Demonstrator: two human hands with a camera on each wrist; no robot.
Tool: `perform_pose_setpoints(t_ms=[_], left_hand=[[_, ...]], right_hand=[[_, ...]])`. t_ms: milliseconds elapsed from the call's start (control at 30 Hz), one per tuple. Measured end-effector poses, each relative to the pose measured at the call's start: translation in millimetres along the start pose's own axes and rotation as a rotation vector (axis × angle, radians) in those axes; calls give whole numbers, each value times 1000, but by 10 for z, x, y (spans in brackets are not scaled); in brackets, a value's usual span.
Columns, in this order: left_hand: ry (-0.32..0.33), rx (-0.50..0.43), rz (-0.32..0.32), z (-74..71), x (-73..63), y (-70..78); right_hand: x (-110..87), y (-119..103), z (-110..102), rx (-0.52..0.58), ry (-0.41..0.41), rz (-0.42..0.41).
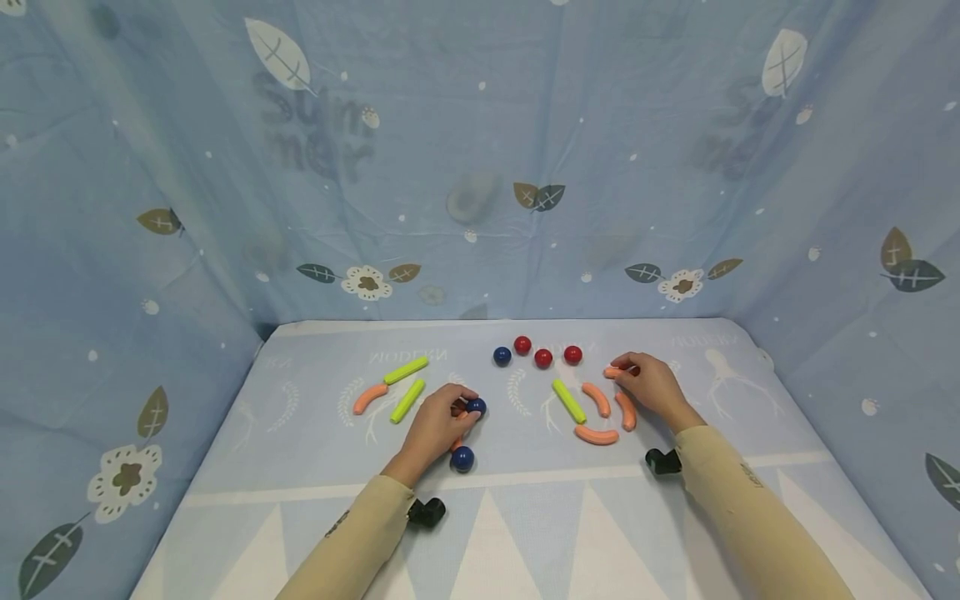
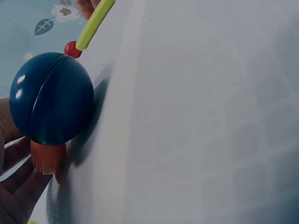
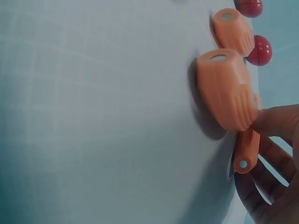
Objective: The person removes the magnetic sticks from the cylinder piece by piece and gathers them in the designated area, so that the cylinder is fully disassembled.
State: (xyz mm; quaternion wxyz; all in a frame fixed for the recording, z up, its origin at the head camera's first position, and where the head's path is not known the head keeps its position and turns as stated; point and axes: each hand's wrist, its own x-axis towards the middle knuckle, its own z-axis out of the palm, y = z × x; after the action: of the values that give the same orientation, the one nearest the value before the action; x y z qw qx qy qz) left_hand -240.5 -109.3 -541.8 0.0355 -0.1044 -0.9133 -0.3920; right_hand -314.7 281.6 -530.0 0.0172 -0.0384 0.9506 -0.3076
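My left hand pinches a dark blue ball between thumb and fingers. Just below it, a second blue ball lies against an orange curved stick that the hand partly hides. In the left wrist view the nearer blue ball and the orange stick stand in front of the fingers, with the held ball out of sight. At the right, my right hand pinches one end of an orange curved stick; the right wrist view shows this stick low at the table.
Beside my right hand lie more orange curved sticks and a yellow-green straight stick. Several red balls and a blue ball sit farther back. Left of my left hand are yellow-green sticks and an orange one.
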Motion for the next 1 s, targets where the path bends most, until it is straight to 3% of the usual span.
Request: perform_pose_setpoints(t_ms=[267, 667, 1000], left_hand=[[4, -11, 6, 25, -13, -25], [-13, 30, 2, -27, -73, 2], [23, -21, -1, -96, -165, -41]], right_hand=[[-75, -77, -6, 19, 32, -21], [-233, -478, 110, 46, 3, -125], [-401, -846, 356, 96, -75, -306]])
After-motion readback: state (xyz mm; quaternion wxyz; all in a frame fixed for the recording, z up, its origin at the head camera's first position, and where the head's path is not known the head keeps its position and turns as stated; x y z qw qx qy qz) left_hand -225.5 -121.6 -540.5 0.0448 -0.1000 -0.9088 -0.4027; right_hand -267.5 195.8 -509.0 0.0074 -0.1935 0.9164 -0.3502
